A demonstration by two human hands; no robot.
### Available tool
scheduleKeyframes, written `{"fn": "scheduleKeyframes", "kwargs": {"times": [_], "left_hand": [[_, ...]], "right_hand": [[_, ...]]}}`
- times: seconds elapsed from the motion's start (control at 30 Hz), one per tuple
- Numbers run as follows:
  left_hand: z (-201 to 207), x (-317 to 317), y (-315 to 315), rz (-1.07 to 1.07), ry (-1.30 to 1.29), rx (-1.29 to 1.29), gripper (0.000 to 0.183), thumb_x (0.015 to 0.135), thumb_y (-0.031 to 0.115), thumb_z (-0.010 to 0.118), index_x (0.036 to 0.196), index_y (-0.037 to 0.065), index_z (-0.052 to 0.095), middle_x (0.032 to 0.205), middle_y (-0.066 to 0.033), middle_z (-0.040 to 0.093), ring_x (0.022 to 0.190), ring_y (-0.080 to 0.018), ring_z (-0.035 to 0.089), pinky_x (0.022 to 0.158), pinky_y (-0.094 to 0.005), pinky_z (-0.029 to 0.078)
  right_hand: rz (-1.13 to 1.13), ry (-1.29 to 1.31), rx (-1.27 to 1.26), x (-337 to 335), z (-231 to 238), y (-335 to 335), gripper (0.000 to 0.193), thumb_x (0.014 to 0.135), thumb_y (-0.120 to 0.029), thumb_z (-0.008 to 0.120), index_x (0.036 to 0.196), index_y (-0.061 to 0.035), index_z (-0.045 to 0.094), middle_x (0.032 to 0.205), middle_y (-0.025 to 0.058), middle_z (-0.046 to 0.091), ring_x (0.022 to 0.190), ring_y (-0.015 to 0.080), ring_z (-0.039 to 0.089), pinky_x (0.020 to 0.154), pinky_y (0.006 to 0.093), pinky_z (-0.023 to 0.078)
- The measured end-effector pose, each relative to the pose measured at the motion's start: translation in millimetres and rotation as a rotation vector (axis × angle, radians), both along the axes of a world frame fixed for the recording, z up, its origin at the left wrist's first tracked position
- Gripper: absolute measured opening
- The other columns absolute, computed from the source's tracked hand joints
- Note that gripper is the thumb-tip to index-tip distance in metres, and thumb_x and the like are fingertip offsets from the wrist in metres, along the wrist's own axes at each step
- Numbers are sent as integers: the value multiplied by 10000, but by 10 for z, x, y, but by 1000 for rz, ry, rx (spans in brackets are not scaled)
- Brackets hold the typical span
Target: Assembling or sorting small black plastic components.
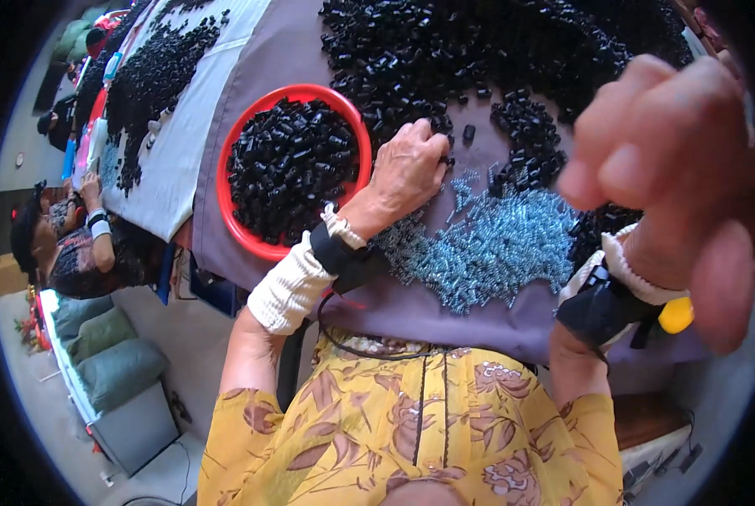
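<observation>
My left hand (407, 173) is beside the red basin, its fingers curled down and pressed together at the edge of the black heap; whatever they hold is hidden. The round red basin (363, 139) is filled with small black cylindrical pieces (289, 164). To the right of that hand spreads a pile of tiny shiny pale-blue metal pieces that look like springs (496, 249). My right hand (673, 152) is raised close to the camera and blurred, fingers loosely curled, thumb apart, with nothing visible in it. Cream ribbed cuffs and black bands cover both wrists.
A large heap of black pieces (470, 51) covers the far part of the purple cloth (264, 67). At the left, another person (82, 236) works at a white-covered table (200, 110) with more black pieces. A grey sofa with green cushions (120, 375) stands lower left.
</observation>
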State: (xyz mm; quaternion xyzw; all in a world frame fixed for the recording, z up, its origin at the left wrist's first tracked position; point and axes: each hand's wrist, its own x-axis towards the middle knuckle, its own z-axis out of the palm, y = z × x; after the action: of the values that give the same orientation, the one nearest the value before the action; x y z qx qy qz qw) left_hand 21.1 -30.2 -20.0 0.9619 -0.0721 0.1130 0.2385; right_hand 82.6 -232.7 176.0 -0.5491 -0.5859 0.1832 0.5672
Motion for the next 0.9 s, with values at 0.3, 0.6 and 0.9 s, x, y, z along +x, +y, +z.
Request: {"fn": "scheduleKeyframes", "kwargs": {"times": [0.3, 0.6, 0.9], "left_hand": [[376, -203, 170, 106, 394, -1259, 186, 798, 117, 696, 931, 24, 605, 782, -19, 610, 674, -82, 573, 627, -224, 480], [418, -254, 70, 122, 393, -1668, 180, 823, 101, 667, 973, 29, 598, 852, -38, 632, 748, -111, 612, 672, -251, 505], [402, -273, 97, 0, 498, -1713, 222, 911, 211, 551, 1004, 22, 622, 898, -36, 644, 828, -120, 624, 748, -289, 513]], "right_hand": [[-564, 37, -243, 62, -1151, 311, 413, 708, -81, 744, 1096, -19, 615, 792, 76, 655, 722, 118, 629, 636, 244, 514], [-590, -362, -252, -25, -1372, 554, 430, 677, -153, 744, 1062, -13, 614, 942, 139, 637, 802, 281, 630, 670, 342, 509], [-610, -235, -288, -22, -1382, 549, 409, 667, -165, 748, 1015, 5, 618, 815, 141, 626, 766, 293, 621, 668, 346, 492]]}}
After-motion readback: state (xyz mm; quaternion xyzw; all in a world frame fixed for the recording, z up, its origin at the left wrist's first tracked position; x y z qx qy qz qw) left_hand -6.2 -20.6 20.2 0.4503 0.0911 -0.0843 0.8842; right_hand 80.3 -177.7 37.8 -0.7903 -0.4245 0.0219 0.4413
